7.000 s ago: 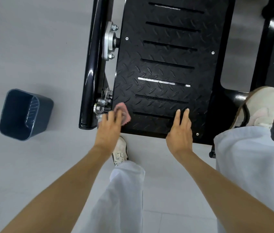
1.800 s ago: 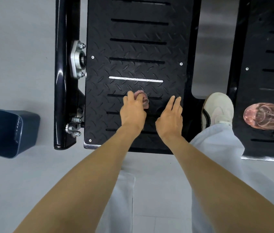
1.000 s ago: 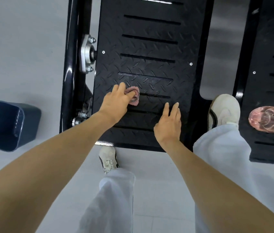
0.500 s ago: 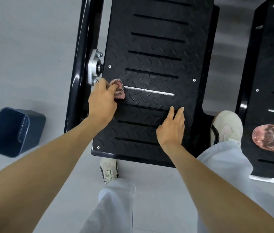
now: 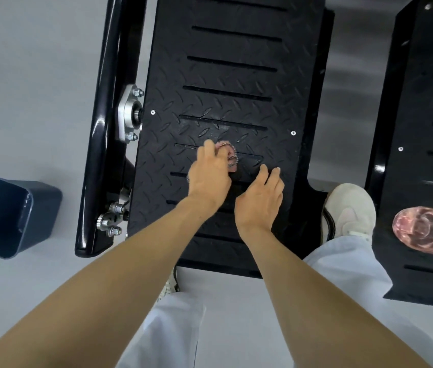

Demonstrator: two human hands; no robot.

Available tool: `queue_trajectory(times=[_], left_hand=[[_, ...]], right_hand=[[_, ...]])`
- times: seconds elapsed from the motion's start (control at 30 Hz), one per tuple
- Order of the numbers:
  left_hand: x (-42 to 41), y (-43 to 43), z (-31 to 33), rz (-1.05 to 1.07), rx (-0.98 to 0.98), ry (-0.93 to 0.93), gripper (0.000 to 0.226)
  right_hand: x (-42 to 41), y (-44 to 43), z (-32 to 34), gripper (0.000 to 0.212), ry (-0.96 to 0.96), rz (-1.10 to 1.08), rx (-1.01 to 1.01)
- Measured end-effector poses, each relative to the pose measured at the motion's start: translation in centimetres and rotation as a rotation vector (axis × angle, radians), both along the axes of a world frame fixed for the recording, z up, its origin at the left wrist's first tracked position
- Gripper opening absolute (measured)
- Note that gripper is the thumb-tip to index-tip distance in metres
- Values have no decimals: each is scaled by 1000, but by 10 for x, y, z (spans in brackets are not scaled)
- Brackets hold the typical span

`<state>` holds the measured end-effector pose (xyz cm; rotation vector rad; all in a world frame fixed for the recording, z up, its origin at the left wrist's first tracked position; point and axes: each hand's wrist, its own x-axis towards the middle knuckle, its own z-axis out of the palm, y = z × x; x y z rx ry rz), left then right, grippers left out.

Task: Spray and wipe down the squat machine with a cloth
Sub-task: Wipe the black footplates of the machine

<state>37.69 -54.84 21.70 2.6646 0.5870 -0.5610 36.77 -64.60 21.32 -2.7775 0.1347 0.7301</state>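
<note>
Nearest, both forearms are running off the bottom edge. The pale trouser legs (image 5: 167, 333) are covering most of the left shoe (image 5: 172, 284), and only a sliver of it is showing beside the left forearm. The right shoe (image 5: 348, 208) is standing in the gap between the two black plates, its heel hidden under the trouser hem.

The right hand (image 5: 260, 203) is lying released on the near footplate (image 5: 226, 75), with its fingers straight on the tread. Just left of it, the left hand (image 5: 208, 179) is grasping the cloth (image 5: 230, 155). Its fingers are curling over the cloth, so only a crumpled pink edge is peeking out past them. The cloth is pressing on the middle of the plate, slightly beyond and left of the right hand's fingertips.

On the second footplate (image 5: 422, 128) a pink see-through bottle (image 5: 428, 229) is lying blurred and cut off by the right edge. A dark bin (image 5: 10, 216) is standing on the floor (image 5: 24, 75) to the left, near the glossy frame bar (image 5: 103, 115). The far ends of both plates are running off the top edge.
</note>
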Motion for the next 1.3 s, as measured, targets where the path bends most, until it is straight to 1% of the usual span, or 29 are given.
queue_trajectory(times=[0.1,0.17,0.23,0.27,0.37,0.43,0.57,0.7,0.9,1.0,1.1,1.13,1.2,1.23,1.3], left_hand=[[16,-33,-1,-73,-112,-10,46],[25,-42,-2,-89,-161,-15,41],[30,-38,-2,-146,-157,-15,42],[31,-32,-2,-215,-139,-16,45],[26,-12,0,-490,-9,-20,57],[20,1,0,-577,68,-12,60],[7,37,2,-441,55,30,65],[-10,71,1,-326,62,40,66],[-25,106,0,-174,2,-18,65],[-27,116,0,-143,-10,-36,62],[-20,121,5,-101,26,-147,43],[-15,122,7,-57,44,-189,41],[4,123,9,38,47,-255,47],[13,122,9,66,34,-255,50],[24,116,6,103,13,-173,51]], right_hand=[[10,-10,-4,52,-106,-1,6],[19,-22,-5,43,-132,35,16],[26,-33,-4,50,-136,112,30],[28,-38,-3,55,-138,149,32],[31,-41,1,61,-135,167,10],[31,-36,2,63,-116,169,-3],[34,-17,3,66,-89,211,0],[34,-3,3,66,-78,223,16],[39,-3,4,65,-64,239,9],[45,-2,5,66,-66,223,-1],[50,2,5,69,-57,216,-8],[51,4,6,71,-48,216,-7],[54,8,6,72,-40,209,1],[55,10,6,73,-37,207,5],[57,12,6,73,-29,220,13]])
